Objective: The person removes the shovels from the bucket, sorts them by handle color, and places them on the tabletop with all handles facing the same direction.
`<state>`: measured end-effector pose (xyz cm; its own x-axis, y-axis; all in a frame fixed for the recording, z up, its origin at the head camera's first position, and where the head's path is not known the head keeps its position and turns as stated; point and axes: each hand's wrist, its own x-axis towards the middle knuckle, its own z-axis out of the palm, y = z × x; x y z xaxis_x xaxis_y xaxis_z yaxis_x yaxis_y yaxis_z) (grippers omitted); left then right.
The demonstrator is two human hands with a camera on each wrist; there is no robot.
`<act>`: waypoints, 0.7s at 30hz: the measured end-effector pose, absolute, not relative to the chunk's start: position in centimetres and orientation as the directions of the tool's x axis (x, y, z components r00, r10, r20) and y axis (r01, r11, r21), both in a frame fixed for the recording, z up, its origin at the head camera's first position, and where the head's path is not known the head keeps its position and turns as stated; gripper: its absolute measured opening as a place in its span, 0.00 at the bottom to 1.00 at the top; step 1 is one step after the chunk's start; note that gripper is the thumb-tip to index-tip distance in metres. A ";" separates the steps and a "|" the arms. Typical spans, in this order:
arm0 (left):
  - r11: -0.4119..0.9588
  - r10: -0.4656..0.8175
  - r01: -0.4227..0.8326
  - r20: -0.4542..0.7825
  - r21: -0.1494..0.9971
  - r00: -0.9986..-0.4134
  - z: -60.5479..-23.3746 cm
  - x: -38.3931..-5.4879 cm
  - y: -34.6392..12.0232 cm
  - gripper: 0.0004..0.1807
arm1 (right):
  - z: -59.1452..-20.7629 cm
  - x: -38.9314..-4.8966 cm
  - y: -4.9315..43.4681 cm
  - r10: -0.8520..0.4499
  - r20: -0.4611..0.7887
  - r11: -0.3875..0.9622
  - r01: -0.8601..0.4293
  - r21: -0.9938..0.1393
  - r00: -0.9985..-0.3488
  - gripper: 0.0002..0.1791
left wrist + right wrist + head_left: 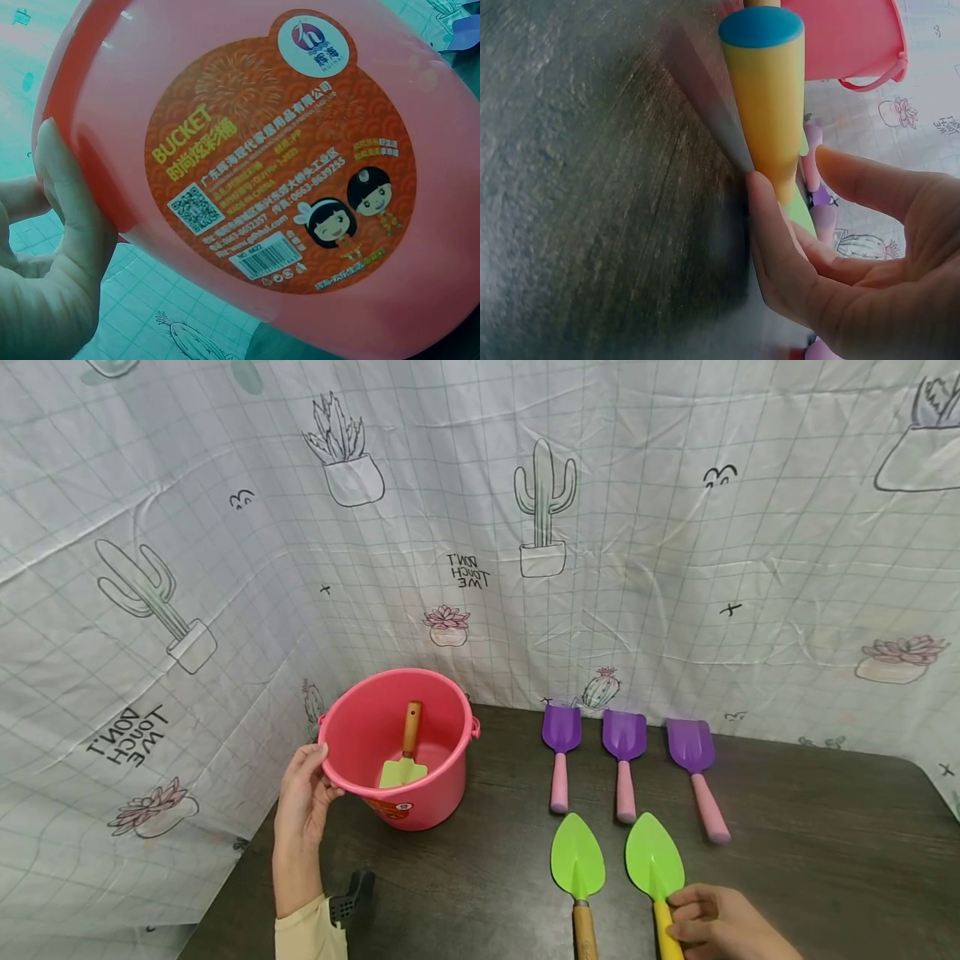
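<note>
My left hand (pixel 302 793) grips the near left rim of a pink bucket (pixel 438 802), thumb on one side of the rim. A round orange label (pixel 277 165) shows on the bucket's wall. Inside leans a small spade (pixel 405 770) with a pale green blade and wooden handle. My right hand (pixel 723 920) is at a green trowel (pixel 654 858) with a yellow handle (pixel 769 112). In the right wrist view its fingertips touch or nearly touch that handle, while the thumb stands apart from it. Left of it lies another green trowel (pixel 577 858) with a wooden handle.
Three purple shovels with pink handles, the left (pixel 562 731), middle (pixel 624 737) and right one (pixel 691 747), lie in a row behind the trowels on the dark table (pixel 825 852). A cactus-print cloth (pixel 637 527) hangs behind and at the left.
</note>
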<state>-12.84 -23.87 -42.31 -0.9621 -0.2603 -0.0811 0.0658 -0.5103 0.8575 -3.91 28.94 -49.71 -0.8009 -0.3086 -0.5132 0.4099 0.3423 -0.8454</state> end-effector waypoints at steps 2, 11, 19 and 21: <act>-0.509 -0.261 0.066 -0.081 0.858 -0.962 -42.3 -12.8 -23.9 0.05 | -49.6 -4.0 29.0 -0.298 -0.523 0.356 0.416 -0.837 -0.799 0.16; -0.508 -0.261 0.069 -0.077 0.859 -0.962 -42.2 -12.7 -23.8 0.05 | -49.0 -4.6 29.4 -0.308 -0.480 0.371 0.361 -0.856 -0.821 0.19; -0.500 -0.260 0.072 -0.071 0.863 -0.963 -42.2 -12.7 -23.8 0.05 | -48.1 -4.9 29.3 -0.344 -0.428 0.348 0.310 -0.885 -0.836 0.20; -0.499 -0.261 0.071 -0.071 0.864 -0.963 -42.2 -12.7 -23.8 0.05 | -47.9 -5.0 29.2 -0.351 -0.417 0.348 0.296 -0.889 -0.839 0.20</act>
<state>-12.74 -23.82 -42.21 -0.9627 -0.2610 -0.0714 0.0712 -0.4989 0.8638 -5.00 29.20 -47.93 -0.8388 -0.3505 -0.4166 0.2962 0.3483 -0.8894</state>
